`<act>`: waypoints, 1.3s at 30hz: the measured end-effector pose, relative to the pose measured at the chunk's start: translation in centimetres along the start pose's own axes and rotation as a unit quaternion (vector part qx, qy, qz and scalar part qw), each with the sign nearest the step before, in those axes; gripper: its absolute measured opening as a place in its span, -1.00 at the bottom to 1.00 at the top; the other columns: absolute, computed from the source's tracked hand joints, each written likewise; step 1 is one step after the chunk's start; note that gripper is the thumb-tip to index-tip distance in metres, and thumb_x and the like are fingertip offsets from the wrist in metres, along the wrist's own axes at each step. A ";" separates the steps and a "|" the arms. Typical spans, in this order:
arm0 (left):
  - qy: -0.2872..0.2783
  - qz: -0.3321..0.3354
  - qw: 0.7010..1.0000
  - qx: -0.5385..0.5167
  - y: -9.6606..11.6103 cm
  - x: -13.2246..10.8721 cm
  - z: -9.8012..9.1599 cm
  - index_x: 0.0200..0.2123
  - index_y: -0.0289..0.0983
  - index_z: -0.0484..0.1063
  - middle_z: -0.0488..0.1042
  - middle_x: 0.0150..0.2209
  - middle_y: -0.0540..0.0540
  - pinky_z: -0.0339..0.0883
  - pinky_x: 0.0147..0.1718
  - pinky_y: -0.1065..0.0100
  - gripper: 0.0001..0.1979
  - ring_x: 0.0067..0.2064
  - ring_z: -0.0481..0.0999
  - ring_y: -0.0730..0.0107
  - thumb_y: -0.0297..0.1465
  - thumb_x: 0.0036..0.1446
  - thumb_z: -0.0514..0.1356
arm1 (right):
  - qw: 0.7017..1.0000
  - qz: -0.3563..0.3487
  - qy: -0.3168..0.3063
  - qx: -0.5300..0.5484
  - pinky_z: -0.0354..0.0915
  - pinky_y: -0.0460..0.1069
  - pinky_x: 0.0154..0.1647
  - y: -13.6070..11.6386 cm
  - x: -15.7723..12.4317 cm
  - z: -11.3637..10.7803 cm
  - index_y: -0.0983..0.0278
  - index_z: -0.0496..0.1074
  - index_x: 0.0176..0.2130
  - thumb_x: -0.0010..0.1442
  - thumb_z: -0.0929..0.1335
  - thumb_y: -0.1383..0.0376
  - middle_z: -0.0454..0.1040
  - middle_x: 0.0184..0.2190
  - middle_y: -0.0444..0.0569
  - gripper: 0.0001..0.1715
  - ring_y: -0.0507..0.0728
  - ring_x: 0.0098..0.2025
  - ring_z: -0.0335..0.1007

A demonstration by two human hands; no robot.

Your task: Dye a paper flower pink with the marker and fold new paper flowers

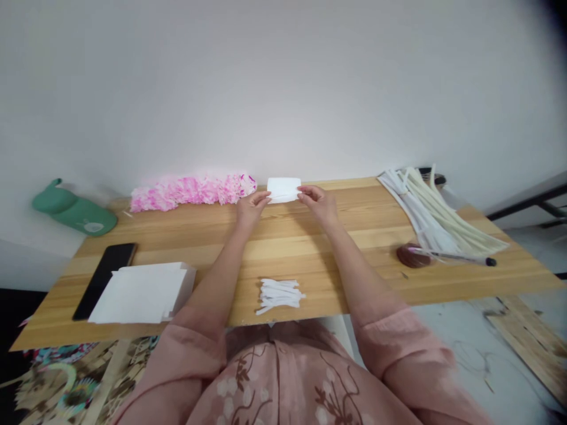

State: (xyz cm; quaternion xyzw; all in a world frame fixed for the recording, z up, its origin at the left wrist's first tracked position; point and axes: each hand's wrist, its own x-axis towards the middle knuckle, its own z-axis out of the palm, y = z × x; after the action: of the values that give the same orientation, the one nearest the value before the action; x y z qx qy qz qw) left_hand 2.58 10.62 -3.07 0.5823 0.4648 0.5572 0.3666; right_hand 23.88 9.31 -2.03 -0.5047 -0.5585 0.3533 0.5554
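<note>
Both my hands hold a small white sheet of paper (284, 188) above the far side of the wooden table (283, 236). My left hand (251, 208) pinches its lower left corner, while my right hand (319, 203) pinches the lower right one. The sheet's lower edge looks folded or creased. Near the table's front edge, between my forearms, lies a small pile of narrow white strips (280, 294). To the left of my left forearm is a stack of white paper sheets (137, 293).
A pink ruffled garland (190, 192) lies along the wall. At the left stand a green bottle (75, 208), tilted in view, and a black phone (104, 280). White and cream strips (438, 212), a dark red round object (413, 255) and a pen (460, 258) lie right.
</note>
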 end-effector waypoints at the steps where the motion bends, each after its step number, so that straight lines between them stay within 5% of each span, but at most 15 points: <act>1: -0.001 0.007 1.000 0.013 0.0 0.0 0.0 -0.28 -0.25 0.59 0.62 -0.24 -0.11 0.46 -0.12 0.25 -0.80 -0.20 0.60 0.29 -0.37 -0.04 0.31 | 1.000 -0.001 0.001 -0.006 0.41 0.07 -0.11 0.0 0.0 0.0 0.24 0.54 -0.19 0.00 0.42 0.17 0.58 -0.27 -0.04 -0.65 0.11 -0.24 0.52; 17: -0.024 0.046 0.993 0.103 0.2 0.2 -0.1 -0.39 -0.22 0.52 0.53 -0.41 -0.01 0.28 -0.28 0.36 -0.89 -0.35 0.45 0.38 -0.34 0.06 0.21 | 0.997 -0.009 -0.005 -0.082 0.26 -0.04 -0.32 -1.6 -0.6 0.2 0.24 0.51 -0.31 0.06 0.35 0.17 0.47 -0.50 -0.14 -0.77 0.05 -0.40 0.36; 24: -0.019 0.140 0.980 0.140 1.5 0.2 -0.5 -0.45 -0.25 0.43 0.43 -0.34 -0.07 0.24 -0.23 0.37 -0.93 -0.25 0.40 0.35 -0.39 0.05 0.23 | 0.995 -0.005 -0.009 -0.097 0.23 -0.04 -0.34 -2.2 -0.8 0.1 0.25 0.46 -0.34 0.07 0.34 0.18 0.41 -0.53 -0.17 -0.80 0.04 -0.43 0.34; 32: -0.070 0.036 0.995 0.058 1.0 -0.5 -0.1 -0.34 -0.23 0.36 0.40 -0.55 0.07 0.22 -0.38 0.42 -0.86 -0.47 0.40 0.46 -0.27 0.14 0.14 | 0.999 0.034 -0.018 -0.004 0.38 0.00 -0.31 -1.3 -0.4 0.4 0.24 0.38 -0.36 0.05 0.36 0.16 0.47 -0.48 -0.14 -0.80 0.05 -0.43 0.45; 39: -0.042 0.048 0.993 0.097 1.1 -0.3 -0.2 -0.38 -0.22 0.35 0.35 -0.54 0.07 0.07 -0.49 0.43 -0.86 -0.51 0.29 0.49 -0.27 0.11 0.15 | 0.999 0.029 -0.016 0.026 0.43 0.02 -0.26 -1.3 -0.5 0.4 0.24 0.41 -0.34 0.04 0.39 0.12 0.50 -0.46 -0.12 -0.75 0.05 -0.40 0.48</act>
State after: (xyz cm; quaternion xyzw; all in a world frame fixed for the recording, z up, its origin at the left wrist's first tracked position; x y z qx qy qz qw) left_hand 2.55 10.03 -2.09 0.6595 0.4724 0.5019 0.3001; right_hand 23.18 8.64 -1.02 -0.5007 -0.5427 0.3915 0.5490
